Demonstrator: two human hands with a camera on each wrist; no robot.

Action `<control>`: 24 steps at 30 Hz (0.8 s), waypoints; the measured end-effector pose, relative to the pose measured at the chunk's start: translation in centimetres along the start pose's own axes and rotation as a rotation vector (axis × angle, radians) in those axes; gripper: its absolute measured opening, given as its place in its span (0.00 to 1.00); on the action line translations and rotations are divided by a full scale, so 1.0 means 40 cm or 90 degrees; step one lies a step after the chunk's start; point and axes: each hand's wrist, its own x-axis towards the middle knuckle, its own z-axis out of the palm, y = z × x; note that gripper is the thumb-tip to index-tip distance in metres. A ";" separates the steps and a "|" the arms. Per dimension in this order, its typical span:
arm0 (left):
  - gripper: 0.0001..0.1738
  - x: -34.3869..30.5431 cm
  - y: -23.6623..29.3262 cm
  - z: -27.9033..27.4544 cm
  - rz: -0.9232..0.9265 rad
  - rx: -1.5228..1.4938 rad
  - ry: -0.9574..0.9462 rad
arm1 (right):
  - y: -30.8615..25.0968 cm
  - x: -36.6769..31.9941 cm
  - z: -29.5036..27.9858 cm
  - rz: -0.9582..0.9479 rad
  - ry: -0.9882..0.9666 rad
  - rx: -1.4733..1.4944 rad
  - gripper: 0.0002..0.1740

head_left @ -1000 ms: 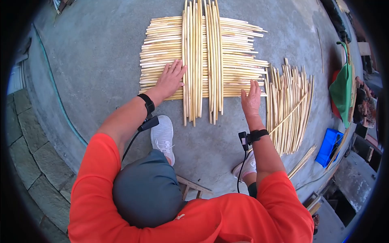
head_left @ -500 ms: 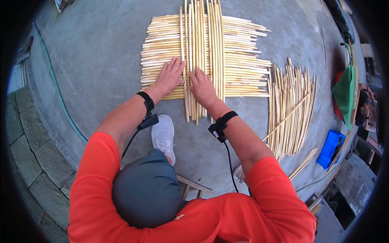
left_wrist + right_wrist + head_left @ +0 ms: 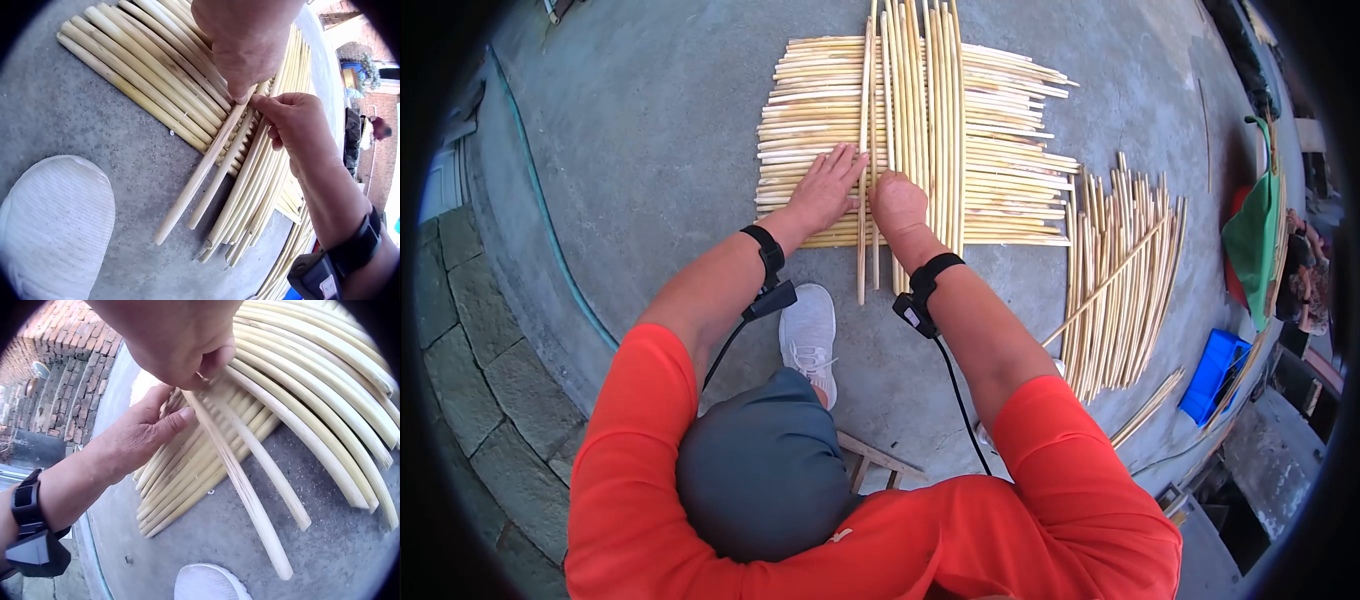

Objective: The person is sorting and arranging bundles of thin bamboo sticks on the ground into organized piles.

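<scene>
Pale peeled sticks lie side by side in a crosswise layer [image 3: 1010, 190], with lengthwise sticks [image 3: 930, 120] on top of them. The left hand [image 3: 825, 192] rests on the layer, its thumb against the leftmost lengthwise stick [image 3: 863, 240]; in the right wrist view the left hand [image 3: 140, 431] has its thumb on that stick. Just right of it, the right hand [image 3: 900, 205] has curled fingers; in the left wrist view the right hand [image 3: 303, 128] pinches a second stick [image 3: 215, 194] between thumb and forefinger. Its fingertips are hidden in the head view.
A looser pile of sticks [image 3: 1120, 290] lies to the right on the concrete, near a blue crate [image 3: 1215, 375] and a green cloth [image 3: 1252, 235]. A hose [image 3: 550, 230] runs along the left. A shoe [image 3: 808, 335] stands below the sticks.
The right hand has come in from the right side to the lengthwise sticks and its fingers have curled. Two of these sticks now lie apart at the left, beside the left hand, which has barely moved.
</scene>
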 end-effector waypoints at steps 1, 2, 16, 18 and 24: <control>0.43 0.000 -0.002 0.002 0.006 0.004 0.004 | -0.001 0.002 0.005 -0.001 0.001 -0.001 0.11; 0.43 0.001 -0.005 0.004 0.012 0.008 0.007 | -0.002 0.004 0.009 0.013 -0.005 0.007 0.11; 0.40 -0.001 -0.002 0.009 0.005 -0.006 0.028 | 0.350 -0.217 -0.138 0.284 0.235 0.320 0.09; 0.39 -0.001 0.001 0.010 0.003 -0.012 0.032 | 0.500 -0.287 -0.149 0.376 0.283 0.255 0.10; 0.34 0.006 0.021 0.003 0.003 0.032 0.033 | 0.733 -0.428 -0.182 0.620 0.326 0.020 0.15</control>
